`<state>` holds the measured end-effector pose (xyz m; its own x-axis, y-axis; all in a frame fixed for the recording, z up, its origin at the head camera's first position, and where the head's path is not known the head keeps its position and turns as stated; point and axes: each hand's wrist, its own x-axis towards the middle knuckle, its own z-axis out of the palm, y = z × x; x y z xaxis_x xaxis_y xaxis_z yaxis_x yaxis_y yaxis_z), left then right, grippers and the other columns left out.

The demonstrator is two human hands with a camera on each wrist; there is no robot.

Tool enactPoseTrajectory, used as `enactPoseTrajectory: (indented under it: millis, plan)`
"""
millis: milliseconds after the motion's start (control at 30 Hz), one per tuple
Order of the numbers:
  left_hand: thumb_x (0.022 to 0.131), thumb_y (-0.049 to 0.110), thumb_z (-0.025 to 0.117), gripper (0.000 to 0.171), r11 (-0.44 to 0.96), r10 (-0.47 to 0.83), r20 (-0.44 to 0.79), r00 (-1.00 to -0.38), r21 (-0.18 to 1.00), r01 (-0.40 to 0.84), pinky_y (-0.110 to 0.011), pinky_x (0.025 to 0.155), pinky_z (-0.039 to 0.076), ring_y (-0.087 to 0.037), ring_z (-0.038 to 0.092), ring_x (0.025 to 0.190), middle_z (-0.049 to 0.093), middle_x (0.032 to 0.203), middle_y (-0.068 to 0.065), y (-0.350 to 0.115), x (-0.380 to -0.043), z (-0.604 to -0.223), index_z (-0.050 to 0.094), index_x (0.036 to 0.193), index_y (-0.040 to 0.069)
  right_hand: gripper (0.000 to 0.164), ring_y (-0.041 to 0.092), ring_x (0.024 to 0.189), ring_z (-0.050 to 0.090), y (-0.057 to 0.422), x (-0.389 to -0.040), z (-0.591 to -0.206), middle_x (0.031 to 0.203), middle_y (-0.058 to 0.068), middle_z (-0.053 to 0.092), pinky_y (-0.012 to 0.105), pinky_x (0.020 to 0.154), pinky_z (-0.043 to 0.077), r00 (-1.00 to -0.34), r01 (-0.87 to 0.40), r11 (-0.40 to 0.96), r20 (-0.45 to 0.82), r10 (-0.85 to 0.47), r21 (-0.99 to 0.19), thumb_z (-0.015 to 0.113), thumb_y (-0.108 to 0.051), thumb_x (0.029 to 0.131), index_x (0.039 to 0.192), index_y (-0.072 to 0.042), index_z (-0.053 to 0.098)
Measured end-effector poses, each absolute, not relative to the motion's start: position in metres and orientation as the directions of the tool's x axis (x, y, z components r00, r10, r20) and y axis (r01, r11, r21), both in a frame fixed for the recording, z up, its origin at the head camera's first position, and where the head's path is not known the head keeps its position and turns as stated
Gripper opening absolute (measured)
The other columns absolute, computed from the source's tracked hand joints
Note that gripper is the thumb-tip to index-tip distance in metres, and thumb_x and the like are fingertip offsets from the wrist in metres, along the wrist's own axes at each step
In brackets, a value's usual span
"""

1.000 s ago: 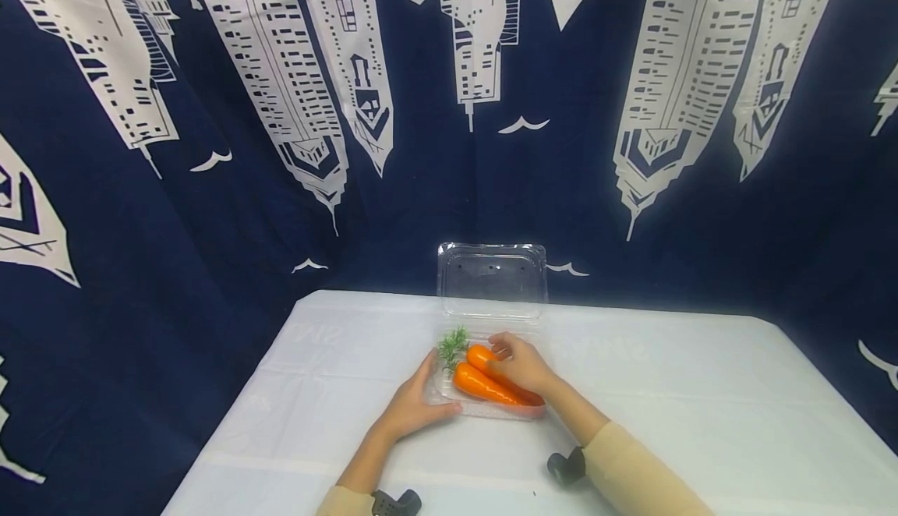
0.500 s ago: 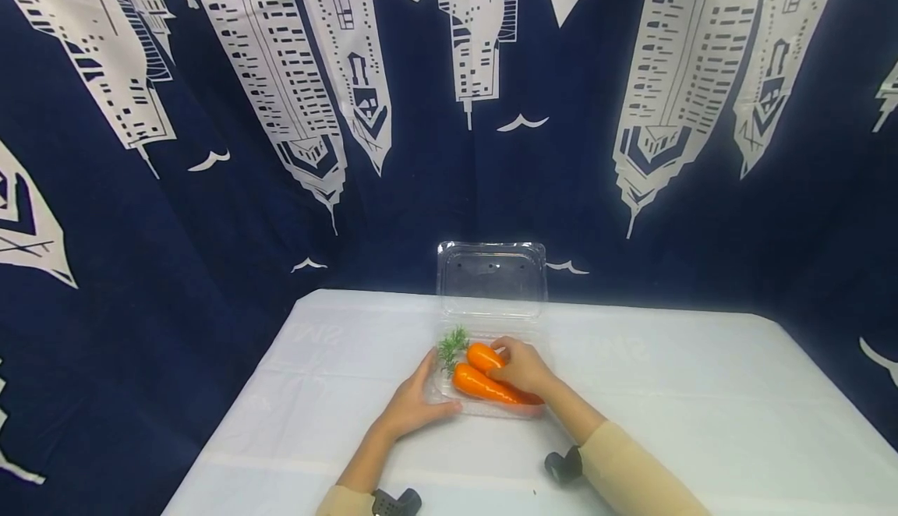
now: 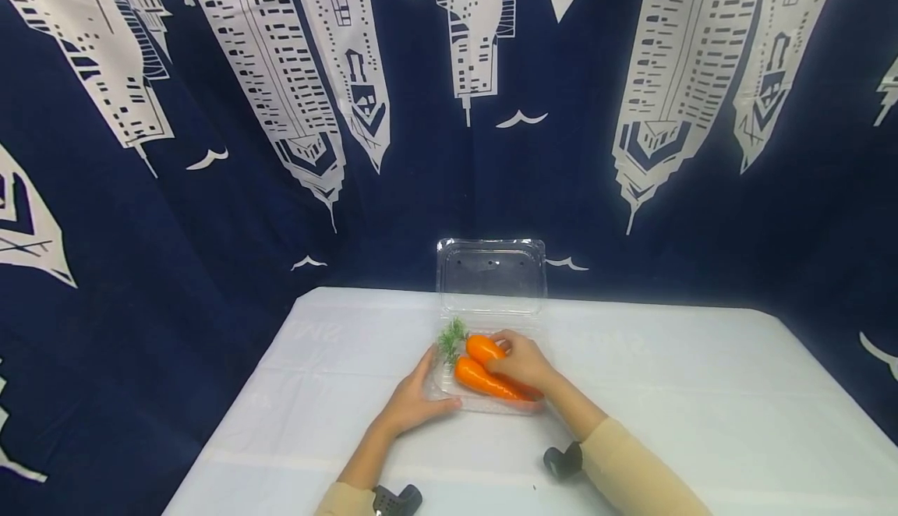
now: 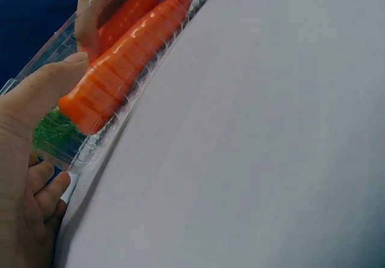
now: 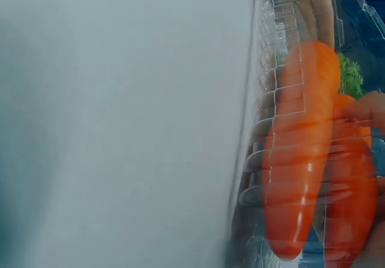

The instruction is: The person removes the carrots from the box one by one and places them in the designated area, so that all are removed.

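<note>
2 carrots (image 3: 487, 380) in clear box (image 3: 487, 405); greenery (image 3: 452, 339) beside, lid (image 3: 491, 277) raised.

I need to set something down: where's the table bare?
Bare table lies between right arm and right edge, and between left arm and left edge. Crowded: the clear box, holding carrots and greenery, left hand at its side, right hand gripping a carrot.

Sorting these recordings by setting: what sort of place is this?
Probably an indoor recording setup: a white-covered table, a navy cloth printed with buildings beyond it, and dark wrist cameras on the person.
</note>
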<state>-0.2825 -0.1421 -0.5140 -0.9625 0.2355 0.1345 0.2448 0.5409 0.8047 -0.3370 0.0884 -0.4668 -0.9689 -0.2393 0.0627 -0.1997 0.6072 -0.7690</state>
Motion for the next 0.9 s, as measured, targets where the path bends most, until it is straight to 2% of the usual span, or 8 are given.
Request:
enactPoseTrajectory:
  millis: [267,433,633,900]
  plan:
    - [0.066,0.058,0.073,0.106,0.543,0.239,0.155,-0.959,0.797,0.264,-0.054,0.103,0.028,-0.030,0.030,0.132,0.028,0.149,-0.006,-0.143,-0.283,-0.513,0.017,0.149,0.021,0.050,0.021,0.084,0.058,0.089,-0.335,-0.461,0.101,0.009,0.062,0.036,0.075,0.050,-0.972,-0.200,0.527,0.100,-0.212,-0.826,0.075,-0.016,0.069,0.115,-0.007,0.059]
    - [0.066,0.058,0.074,0.107,0.542,0.234,0.141,-0.962,0.802,0.249,-0.054,0.103,0.028,-0.031,0.029,0.132,0.026,0.149,-0.006,-0.143,-0.284,-0.514,0.017,0.149,0.021,0.049,0.023,0.085,0.058,0.091,-0.334,-0.456,0.101,0.011,0.062,0.037,0.074,0.051,-0.976,-0.201,0.483,0.133,-0.171,-0.852,0.073,-0.014,0.071,0.116,-0.004,0.058]
    - [0.066,0.057,0.074,0.107,0.544,0.225,0.135,-0.965,0.804,0.239,-0.055,0.103,0.028,-0.031,0.029,0.132,0.026,0.149,-0.006,-0.142,-0.284,-0.516,0.017,0.149,0.021,0.045,0.025,0.086,0.059,0.095,-0.334,-0.451,0.101,0.013,0.061,0.034,0.073,0.052,-0.985,-0.167,0.458,0.129,-0.112,-0.873,0.072,-0.013,0.076,0.116,-0.003,0.057]
    - [0.065,0.058,0.074,0.107,0.549,0.221,0.137,-0.966,0.801,0.239,-0.055,0.103,0.028,-0.032,0.028,0.133,0.026,0.149,-0.007,-0.142,-0.284,-0.515,0.018,0.149,0.021,0.046,0.026,0.086,0.057,0.102,-0.328,-0.441,0.103,0.016,0.061,0.033,0.070,0.053,-0.990,-0.141,0.427,0.127,-0.063,-0.893,0.072,-0.016,0.076,0.117,-0.001,0.056]
